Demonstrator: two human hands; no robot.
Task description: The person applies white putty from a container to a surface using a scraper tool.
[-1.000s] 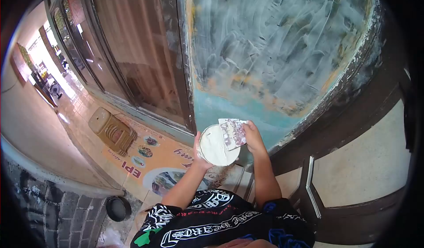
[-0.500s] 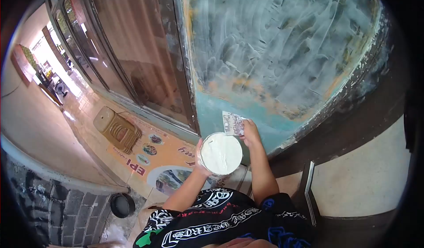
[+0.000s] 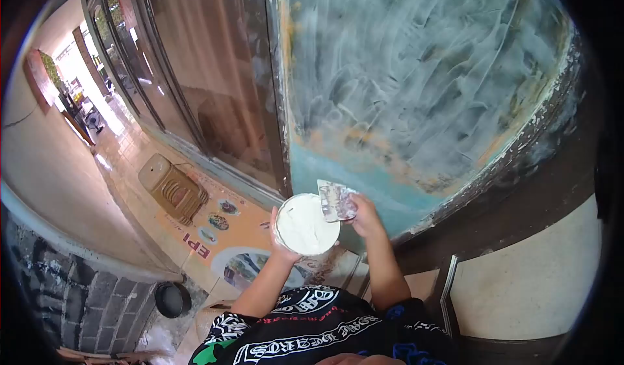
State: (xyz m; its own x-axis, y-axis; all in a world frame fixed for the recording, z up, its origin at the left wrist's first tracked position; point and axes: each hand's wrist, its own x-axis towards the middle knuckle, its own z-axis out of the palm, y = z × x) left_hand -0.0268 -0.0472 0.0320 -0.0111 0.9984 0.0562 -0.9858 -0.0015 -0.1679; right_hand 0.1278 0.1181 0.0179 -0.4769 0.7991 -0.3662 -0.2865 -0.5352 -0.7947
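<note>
My left hand (image 3: 281, 247) grips a round tub of white putty (image 3: 305, 225) by its left side, holding it in front of my chest. The paste inside looks smooth with a few ridges. In my right hand (image 3: 365, 217) is a flat putty scraper (image 3: 335, 201), smeared with whitish residue. Its blade overlaps the tub's right rim in this view. Beyond both hands stands a wall panel (image 3: 416, 72), coated in streaky grey-white filler over teal paint, with orange-brown patches along its edges.
Left of the panel are brown-framed glass doors (image 3: 208, 85). A brown plastic stool (image 3: 174, 189) stands on a printed orange banner (image 3: 224, 235) on the floor. A black round pan (image 3: 172, 300) lies by the grey block wall (image 3: 97, 306). A curved dark band (image 3: 520, 202) runs at right.
The tub and both hands have shifted slightly left in view. The scraper has come lower and nearer, from the tub's top edge to over its right rim.
</note>
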